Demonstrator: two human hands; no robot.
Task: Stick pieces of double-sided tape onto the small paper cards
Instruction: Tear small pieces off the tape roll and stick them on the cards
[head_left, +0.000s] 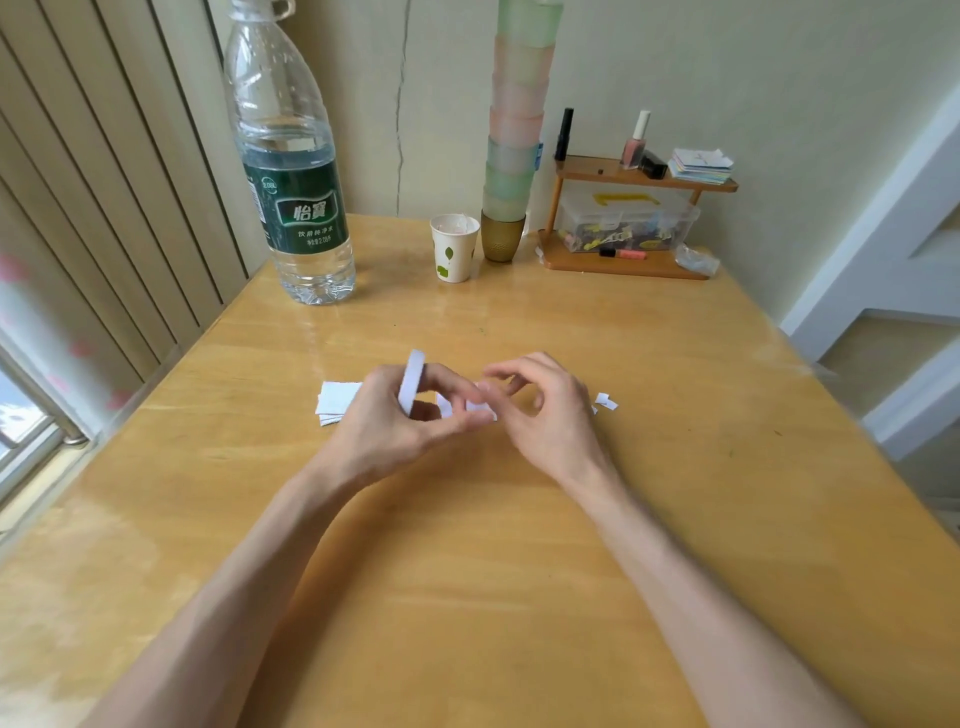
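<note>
Clearly the left hand (387, 421) gripped the tape roll (414, 382) on edge above the desk (467, 571). Its loose strip (475, 408) ran rightward to the right hand (540, 415), whose grip seemed pinched on it. Just left lay the cards (336, 402).

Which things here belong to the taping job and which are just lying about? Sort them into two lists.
Job: tape roll gripped in the left hand; tape strip pinched by the right hand; paper cards.
Lying about: water bottle; paper cup; stacked cups; wooden shelf; nail polish.
</note>
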